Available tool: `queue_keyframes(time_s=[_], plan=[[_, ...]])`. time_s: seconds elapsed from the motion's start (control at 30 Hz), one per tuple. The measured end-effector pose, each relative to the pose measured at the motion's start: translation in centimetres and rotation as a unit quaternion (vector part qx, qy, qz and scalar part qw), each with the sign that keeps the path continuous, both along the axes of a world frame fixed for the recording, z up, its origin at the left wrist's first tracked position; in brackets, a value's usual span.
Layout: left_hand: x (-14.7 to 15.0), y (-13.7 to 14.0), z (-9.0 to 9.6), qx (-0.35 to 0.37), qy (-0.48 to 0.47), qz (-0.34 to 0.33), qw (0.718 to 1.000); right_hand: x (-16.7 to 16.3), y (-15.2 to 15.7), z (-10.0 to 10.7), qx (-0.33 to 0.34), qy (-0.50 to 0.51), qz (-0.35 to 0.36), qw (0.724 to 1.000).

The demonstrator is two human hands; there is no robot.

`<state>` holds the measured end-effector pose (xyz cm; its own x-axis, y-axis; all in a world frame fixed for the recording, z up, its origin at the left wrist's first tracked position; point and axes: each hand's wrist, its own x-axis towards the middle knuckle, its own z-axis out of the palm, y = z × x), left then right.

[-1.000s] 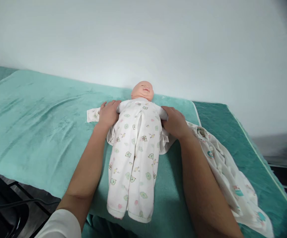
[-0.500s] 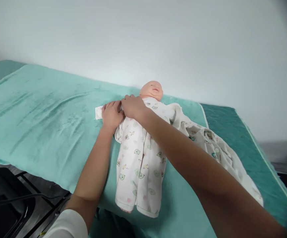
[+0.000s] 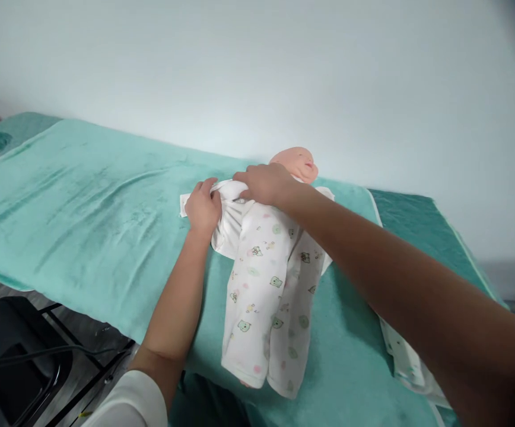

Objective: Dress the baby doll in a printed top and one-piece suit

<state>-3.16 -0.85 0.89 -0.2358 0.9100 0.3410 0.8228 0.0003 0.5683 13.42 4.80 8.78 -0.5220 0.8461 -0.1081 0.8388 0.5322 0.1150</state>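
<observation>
A baby doll (image 3: 296,159) lies face up, tilted toward the right, with its head near the wall. It wears a white baby outfit (image 3: 266,279) printed with green animals. My left hand (image 3: 204,204) is closed round the outfit's sleeve, whose pale cuff (image 3: 184,205) sticks out to its left. Curled over the doll's shoulder, my right hand (image 3: 266,182) grips the white cloth. Between both hands the fabric is drawn taut in folds. The right hand and forearm cover much of the doll's chest.
A green blanket (image 3: 83,196) covers the table up to the white wall (image 3: 257,71). Another printed white cloth (image 3: 406,356) lies at the right, partly under my forearm. A black chair (image 3: 17,362) stands at the lower left.
The doll has shifted and tilted to the right. My hands have moved apart, with the white sleeve cloth now stretched between them. The camera view has shifted slightly.
</observation>
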Motion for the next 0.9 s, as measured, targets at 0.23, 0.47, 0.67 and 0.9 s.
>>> queue_keyframes(time_s=[0.23,0.47,0.67,0.9], plan=[[-0.7,0.2,-0.1,-0.065,-0.047,0.034,0.996,4.0,-0.4,1.7,0.015,0.063,-0.043,0.997],[0.0,0.3,0.0,-0.045,0.050,-0.016,0.998,1.1,-2.0,2.5,0.001,-0.020,-0.055,0.998],[1.4,1.3,-0.5,-0.043,0.154,-0.113,0.981,-0.8,-1.7,0.2,-0.010,0.044,-0.021,0.999],[0.6,1.4,-1.2,-0.053,0.172,-0.055,0.982,5.5,-4.7,-1.7,0.012,0.356,-0.115,0.927]])
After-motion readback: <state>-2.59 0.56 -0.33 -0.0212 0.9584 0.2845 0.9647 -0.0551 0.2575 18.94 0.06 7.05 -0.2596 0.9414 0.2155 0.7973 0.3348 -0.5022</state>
